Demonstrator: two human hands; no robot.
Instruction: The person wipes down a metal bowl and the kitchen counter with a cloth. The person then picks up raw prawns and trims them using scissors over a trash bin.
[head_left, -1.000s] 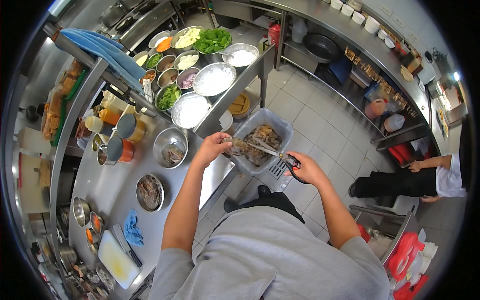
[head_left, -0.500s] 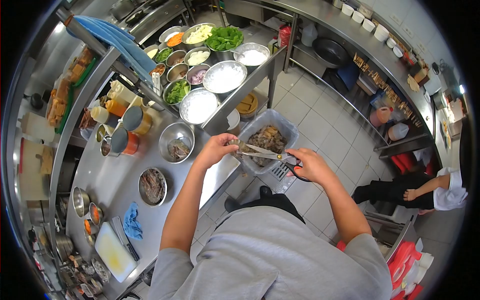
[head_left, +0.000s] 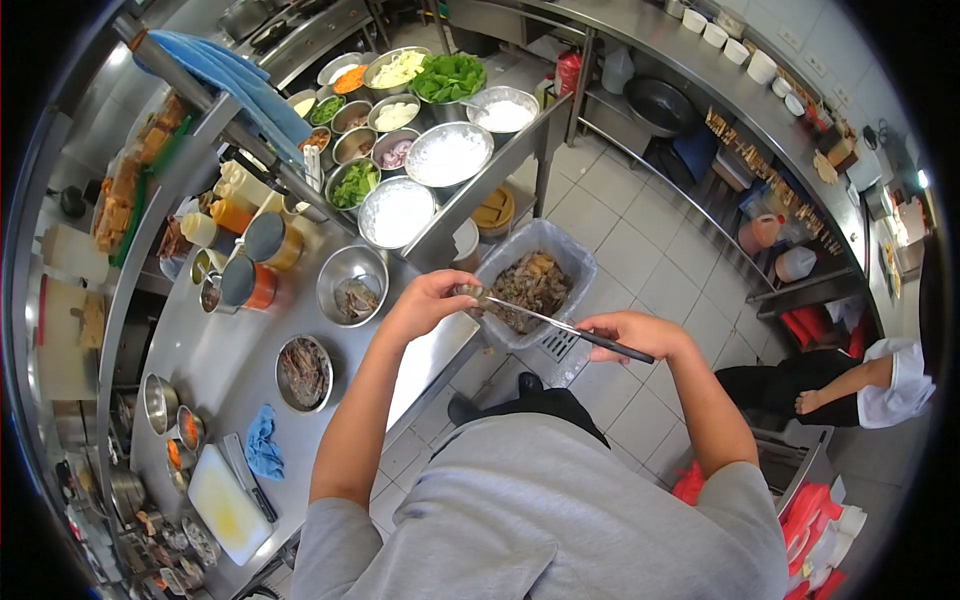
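My left hand pinches a small shrimp over the near left rim of a lined bin. Inside that bin lies a heap of shrimp pieces. My right hand grips scissors, turned edge-on, their tips at the shrimp. To the left on the steel counter, one metal bowl holds a few shrimp, and a second bowl holds darker, whole-looking ones.
A blue cloth, a knife and a white cutting board lie on the counter. Bowls of vegetables and white powder stand on the raised shelf. Another person is at the right.
The scissors have swung from broadside with parted blades to edge-on. The shrimp in my left hand looks shorter than a second ago. The other person's arm has shifted.
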